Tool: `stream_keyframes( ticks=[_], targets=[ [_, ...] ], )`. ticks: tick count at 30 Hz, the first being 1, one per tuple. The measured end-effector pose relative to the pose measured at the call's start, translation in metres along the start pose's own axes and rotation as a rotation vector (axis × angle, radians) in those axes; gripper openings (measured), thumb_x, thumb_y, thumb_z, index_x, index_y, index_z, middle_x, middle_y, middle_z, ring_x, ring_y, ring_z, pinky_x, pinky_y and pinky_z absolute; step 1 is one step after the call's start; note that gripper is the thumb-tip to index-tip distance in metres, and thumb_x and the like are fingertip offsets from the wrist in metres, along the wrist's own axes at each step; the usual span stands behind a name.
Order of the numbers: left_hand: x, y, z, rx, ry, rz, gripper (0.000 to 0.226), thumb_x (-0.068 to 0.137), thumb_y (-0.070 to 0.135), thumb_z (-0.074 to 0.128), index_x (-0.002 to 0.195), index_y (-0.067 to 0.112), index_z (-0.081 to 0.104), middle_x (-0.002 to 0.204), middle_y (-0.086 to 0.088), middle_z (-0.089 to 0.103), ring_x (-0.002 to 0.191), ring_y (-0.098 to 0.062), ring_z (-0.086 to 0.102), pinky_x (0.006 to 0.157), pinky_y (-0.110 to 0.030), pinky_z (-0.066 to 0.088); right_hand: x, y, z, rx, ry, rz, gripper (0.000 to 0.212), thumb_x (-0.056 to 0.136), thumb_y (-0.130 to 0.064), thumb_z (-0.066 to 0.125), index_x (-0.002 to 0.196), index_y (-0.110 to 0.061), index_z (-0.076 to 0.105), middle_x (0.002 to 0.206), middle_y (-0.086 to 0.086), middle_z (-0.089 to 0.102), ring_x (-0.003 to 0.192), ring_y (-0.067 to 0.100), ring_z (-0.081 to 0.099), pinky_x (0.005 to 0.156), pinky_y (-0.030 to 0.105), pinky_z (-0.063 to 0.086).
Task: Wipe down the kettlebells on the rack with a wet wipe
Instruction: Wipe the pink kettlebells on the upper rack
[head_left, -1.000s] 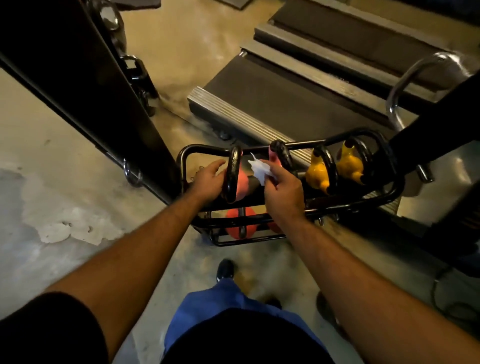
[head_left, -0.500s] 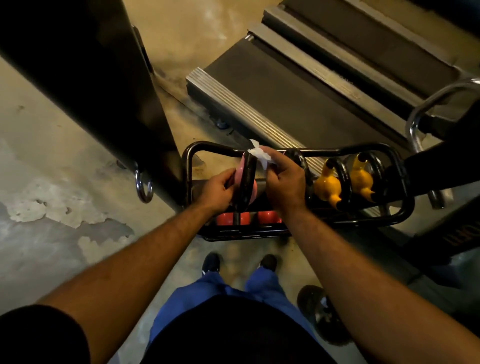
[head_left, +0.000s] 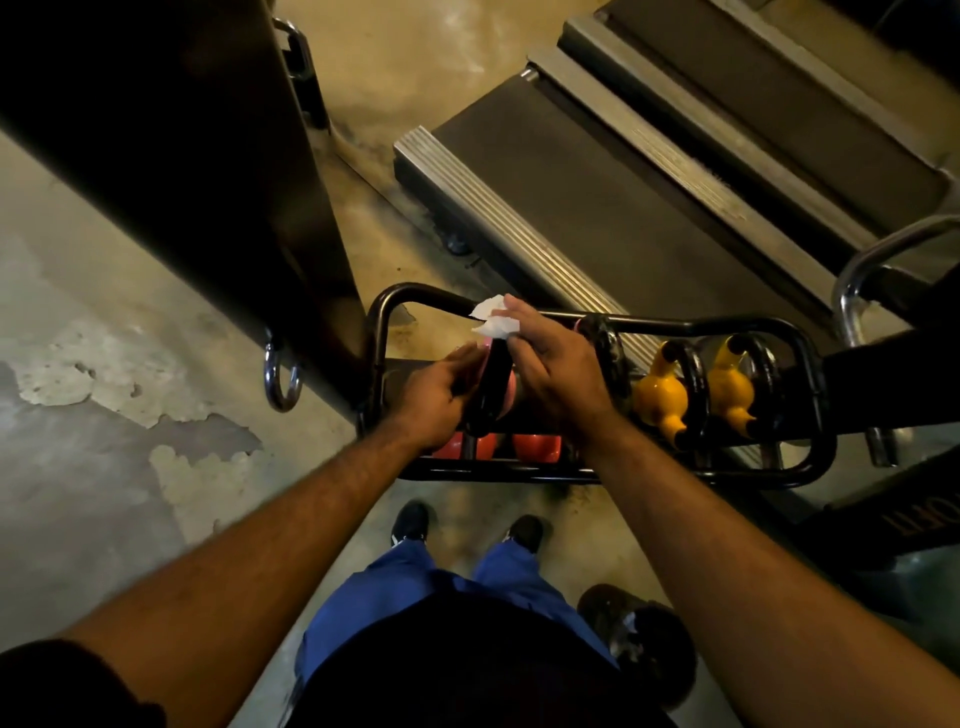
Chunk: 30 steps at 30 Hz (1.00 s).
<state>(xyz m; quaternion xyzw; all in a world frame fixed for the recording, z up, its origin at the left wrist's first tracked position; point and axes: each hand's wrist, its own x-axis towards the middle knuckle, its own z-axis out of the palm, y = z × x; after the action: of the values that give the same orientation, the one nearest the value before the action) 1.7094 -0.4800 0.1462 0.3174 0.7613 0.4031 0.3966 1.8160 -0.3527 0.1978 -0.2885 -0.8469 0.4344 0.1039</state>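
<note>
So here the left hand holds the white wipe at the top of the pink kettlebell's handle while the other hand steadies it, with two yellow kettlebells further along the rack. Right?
Not quite: the head view shows the right hand holding the white wipe at the top of the pink kettlebell's handle, while the left hand steadies it. The two yellow kettlebells do sit further along the rack.

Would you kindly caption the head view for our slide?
Right hand rubs white wet wipe over pink kettlebell's black handle, steadied by left hand.

a treadmill deck (head_left: 613, 218) lies beyond — a steel ring (head_left: 280, 376) hangs from a dark frame (head_left: 171, 156).
</note>
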Motion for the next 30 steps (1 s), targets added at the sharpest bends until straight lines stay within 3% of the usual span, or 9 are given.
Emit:
stream_keyframes(
  ticks=[4,9,13,16,18,22,25,27,30],
  targets=[
    [-0.001,-0.002,-0.001,-0.032,0.017,-0.056,0.046,0.098,0.014,0.058,0.143,0.020,0.051,0.133,-0.008,0.062,0.125,-0.021,0.055,0.105,-0.033,0.045,-0.014,0.007,-0.001,-0.178,-0.094,-0.168,0.033,0.101,-0.020,0.054,0.132,-0.019,0.066,0.153,-0.001,0.048,0.148,0.011,0.030,0.115,0.007,0.017],
    [-0.001,-0.001,0.006,-0.046,0.055,-0.041,0.052,0.096,0.008,0.060,0.144,0.021,0.049,0.144,0.002,0.054,0.129,-0.005,0.046,0.105,-0.021,0.036,0.002,0.007,0.000,-0.083,0.052,-0.043,0.036,0.101,-0.017,0.054,0.136,-0.018,0.062,0.147,0.004,0.055,0.141,0.015,0.045,0.119,0.037,0.037],
    [-0.003,-0.003,0.004,-0.081,0.039,-0.118,0.045,0.099,0.016,0.057,0.143,0.023,0.050,0.134,-0.002,0.061,0.123,-0.014,0.055,0.102,-0.033,0.048,-0.009,0.010,0.005,-0.216,-0.071,-0.229,0.034,0.100,-0.014,0.057,0.133,-0.017,0.064,0.153,0.003,0.049,0.145,0.009,0.032,0.116,0.019,0.029],
    [-0.002,-0.002,0.007,-0.046,0.050,-0.061,0.050,0.097,0.013,0.060,0.145,0.024,0.048,0.140,0.009,0.053,0.128,-0.007,0.048,0.106,-0.024,0.040,0.000,0.016,-0.002,-0.106,0.056,-0.141,0.035,0.099,-0.019,0.057,0.133,-0.018,0.065,0.147,0.003,0.055,0.140,0.011,0.046,0.117,0.036,0.040],
    [0.000,-0.002,0.007,-0.061,0.048,-0.085,0.048,0.098,0.014,0.058,0.144,0.024,0.049,0.136,0.012,0.052,0.125,-0.005,0.048,0.097,-0.018,0.042,0.002,0.010,0.001,-0.095,0.024,-0.122,0.035,0.099,-0.020,0.055,0.132,-0.019,0.065,0.148,0.002,0.054,0.142,0.012,0.042,0.117,0.038,0.039],
    [-0.002,-0.007,0.005,-0.075,0.042,-0.098,0.037,0.100,0.022,0.056,0.138,0.023,0.054,0.114,0.001,0.064,0.109,-0.015,0.062,0.071,-0.013,0.047,-0.021,0.010,0.008,-0.189,-0.126,-0.293,0.037,0.102,-0.028,0.047,0.135,-0.019,0.062,0.156,0.001,0.044,0.151,0.004,0.018,0.119,0.014,0.020],
    [0.002,-0.006,0.010,-0.071,0.034,-0.071,0.046,0.098,0.015,0.058,0.142,0.027,0.051,0.130,0.007,0.060,0.122,-0.010,0.055,0.096,-0.024,0.049,-0.009,0.016,0.002,-0.166,0.021,-0.229,0.036,0.104,-0.022,0.047,0.136,-0.014,0.061,0.150,0.007,0.051,0.144,0.008,0.036,0.118,0.020,0.029],
    [0.004,-0.010,0.011,-0.043,0.060,-0.055,0.051,0.097,0.012,0.060,0.144,0.027,0.049,0.142,0.010,0.053,0.129,-0.006,0.047,0.108,-0.027,0.041,0.007,0.011,0.002,-0.008,0.074,-0.091,0.031,0.103,-0.016,0.050,0.129,-0.009,0.066,0.132,0.003,0.065,0.123,-0.001,0.051,0.109,0.023,0.041],
    [0.007,-0.016,0.008,-0.034,0.069,-0.032,0.053,0.095,0.007,0.061,0.144,0.021,0.050,0.148,0.002,0.051,0.138,-0.014,0.044,0.113,-0.026,0.035,0.024,0.006,0.012,0.254,0.037,0.100,0.028,0.102,-0.022,0.049,0.119,-0.013,0.070,0.113,-0.006,0.070,0.109,0.009,0.064,0.099,0.030,0.049]
  ],
)
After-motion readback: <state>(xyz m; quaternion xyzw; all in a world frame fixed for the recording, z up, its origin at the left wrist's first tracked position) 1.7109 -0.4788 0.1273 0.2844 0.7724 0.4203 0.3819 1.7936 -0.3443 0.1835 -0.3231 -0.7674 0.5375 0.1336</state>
